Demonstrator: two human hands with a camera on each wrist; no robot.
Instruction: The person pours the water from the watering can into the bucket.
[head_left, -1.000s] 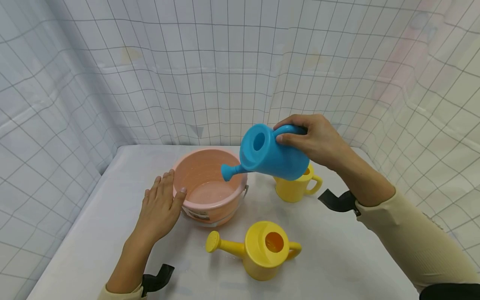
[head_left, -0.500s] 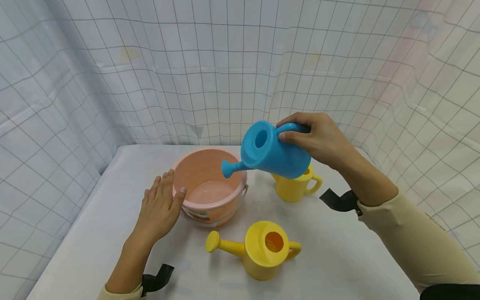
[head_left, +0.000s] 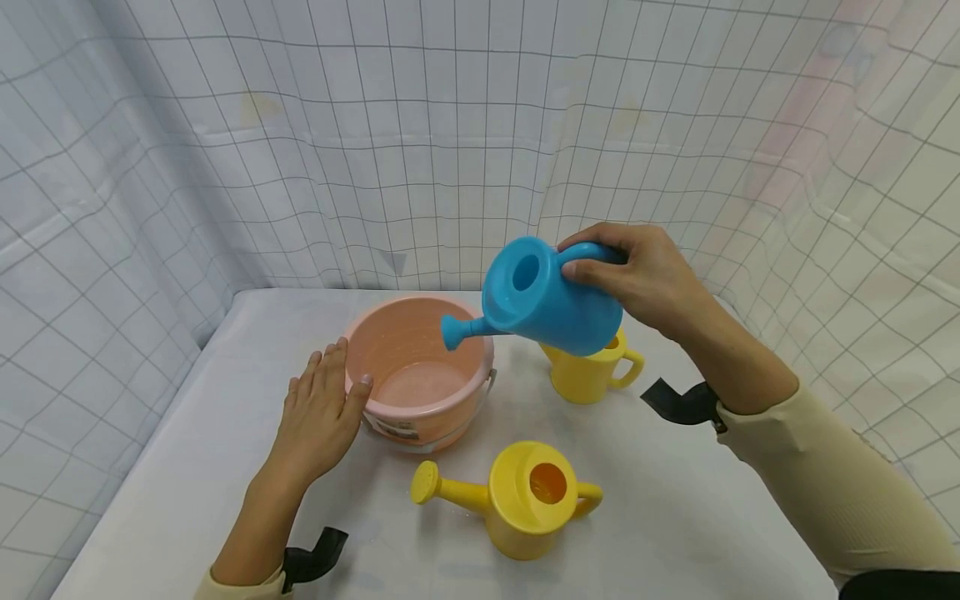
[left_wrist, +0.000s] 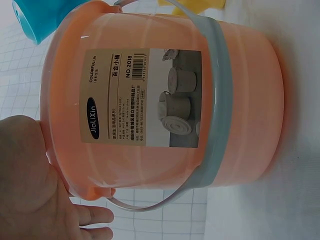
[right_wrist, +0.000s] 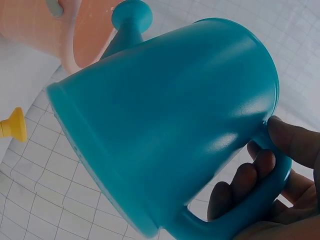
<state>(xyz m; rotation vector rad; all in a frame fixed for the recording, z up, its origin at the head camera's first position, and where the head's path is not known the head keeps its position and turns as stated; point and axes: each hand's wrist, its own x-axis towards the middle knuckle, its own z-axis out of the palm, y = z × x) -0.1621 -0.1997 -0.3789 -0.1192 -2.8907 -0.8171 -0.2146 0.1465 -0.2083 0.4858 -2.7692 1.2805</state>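
Note:
My right hand grips the handle of a blue watering can, fingers curled round it in the right wrist view. The can is tilted forward in the air, its spout head over the right part of a pink bucket. Against the bucket's left rim rests my left hand, fingers straight and thumb at the near rim. In the left wrist view the bucket's label and lowered grey handle show. No water stream is visible at the spout.
A yellow watering can stands in front of the bucket, spout pointing left. Behind and below the blue can is a second yellow can, partly hidden. Grid-patterned curtains enclose the white table.
The blue watering can has risen a little and its spout has come up slightly as my right hand lifts and tips it back. My left hand and the bucket stay put.

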